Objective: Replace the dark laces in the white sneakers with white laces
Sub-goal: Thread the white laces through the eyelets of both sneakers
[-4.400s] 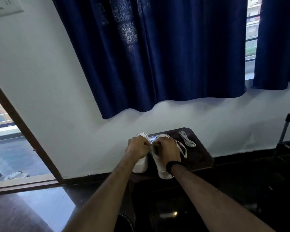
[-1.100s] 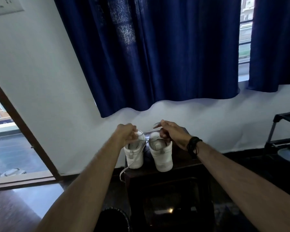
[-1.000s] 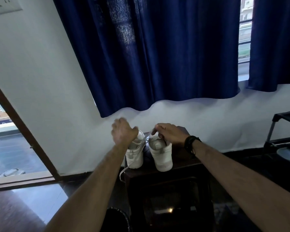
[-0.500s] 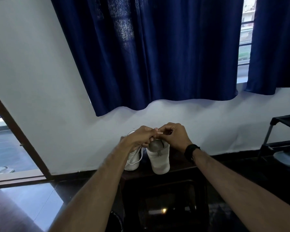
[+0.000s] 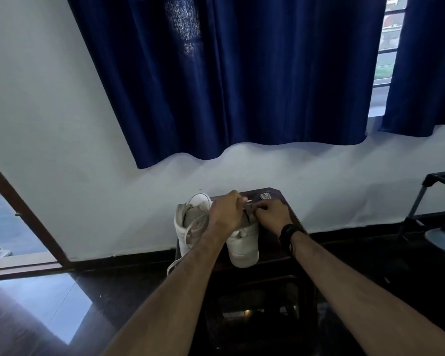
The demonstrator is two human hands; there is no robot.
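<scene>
Two white sneakers stand heel-toward-me on a small dark table (image 5: 290, 253). The left sneaker (image 5: 190, 224) has a white lace (image 5: 180, 260) trailing out over the table's front edge. Both hands are on the top of the right sneaker (image 5: 243, 246). My left hand (image 5: 226, 214) pinches a white lace tip that pokes out above its fingers. My right hand (image 5: 270, 214), with a black wristband, has its fingers curled at the shoe's tongue and eyelets. A bundle of white lace (image 5: 265, 196) lies at the table's far edge.
A white wall with a dark blue curtain (image 5: 242, 73) is right behind the table. An open doorway (image 5: 8, 222) is at the left. A dark metal rack (image 5: 437, 201) stands at the right. The floor is dark and glossy.
My hands have come down together from above the shoes onto the right sneaker's top. The left hand left the left sneaker. The view has tilted down a little.
</scene>
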